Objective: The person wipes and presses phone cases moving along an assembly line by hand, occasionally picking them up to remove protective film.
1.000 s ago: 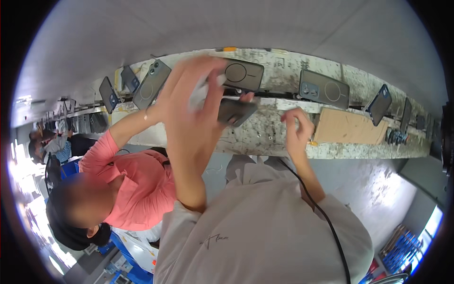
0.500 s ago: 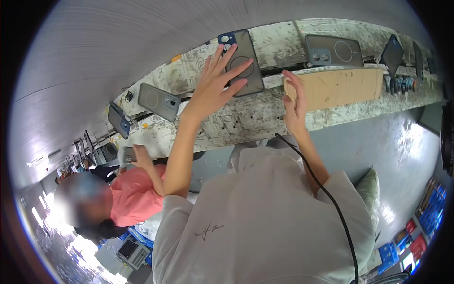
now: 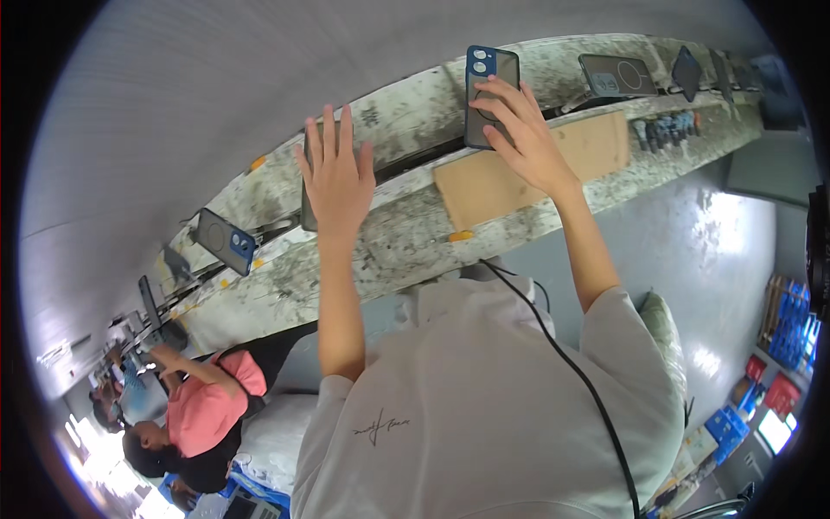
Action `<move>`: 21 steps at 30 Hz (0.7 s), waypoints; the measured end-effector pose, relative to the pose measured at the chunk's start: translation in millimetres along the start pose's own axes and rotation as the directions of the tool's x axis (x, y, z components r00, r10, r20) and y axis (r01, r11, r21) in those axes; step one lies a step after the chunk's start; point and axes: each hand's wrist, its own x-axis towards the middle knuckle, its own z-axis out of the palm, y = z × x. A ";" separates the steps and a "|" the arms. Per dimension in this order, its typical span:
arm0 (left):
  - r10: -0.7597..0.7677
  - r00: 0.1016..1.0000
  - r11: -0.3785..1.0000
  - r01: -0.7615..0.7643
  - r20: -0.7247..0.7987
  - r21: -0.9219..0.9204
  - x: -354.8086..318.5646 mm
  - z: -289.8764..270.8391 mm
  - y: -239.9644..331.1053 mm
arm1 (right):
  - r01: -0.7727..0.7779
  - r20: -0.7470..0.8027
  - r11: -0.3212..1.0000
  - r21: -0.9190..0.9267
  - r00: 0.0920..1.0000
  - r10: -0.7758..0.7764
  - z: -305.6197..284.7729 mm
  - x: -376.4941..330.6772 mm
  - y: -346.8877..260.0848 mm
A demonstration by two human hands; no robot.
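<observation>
My right hand (image 3: pixel 527 143) is open, fingers apart and slightly bent, its fingertips on the face of a grey phone case (image 3: pixel 508 67) with a blue camera surround and a dark ring. That case stands nearly upright above the dark slot in the bench. Further left, my left hand (image 3: pixel 337 186) is stretched out, fingers spread, over another grey phone case (image 3: pixel 308 203). The hand hides most of that case, so whether the palm touches it I cannot tell.
A stained white bench (image 3: pixel 398 233) carries a wooden board (image 3: pixel 540 164) and small dark-topped pieces (image 3: pixel 666 130). More cases sit along the slot: a blue-edged one (image 3: pixel 226 240) at left, a grey one (image 3: pixel 618 76) at right. A person in pink (image 3: pixel 212 406) works at left.
My right hand has come up onto the case that my left hand was over. My left hand has moved left to another case. The cases have shifted right relative to the board.
</observation>
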 end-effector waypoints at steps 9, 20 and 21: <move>0.123 0.984 0.989 -0.112 0.129 -0.093 41.6 48.7 116.7 | -0.096 -0.095 0.961 -0.258 0.993 0.073 -75.5 -4.5 111.1; -0.099 0.978 0.992 0.081 0.186 0.099 4.4 14.7 86.0 | 0.162 -0.144 0.985 -0.058 0.975 -0.169 -96.4 -23.0 19.3; -0.080 0.975 0.994 0.062 0.207 0.093 3.1 28.9 86.5 | 0.196 -0.137 0.980 0.035 0.972 -0.189 -81.4 -20.1 1.5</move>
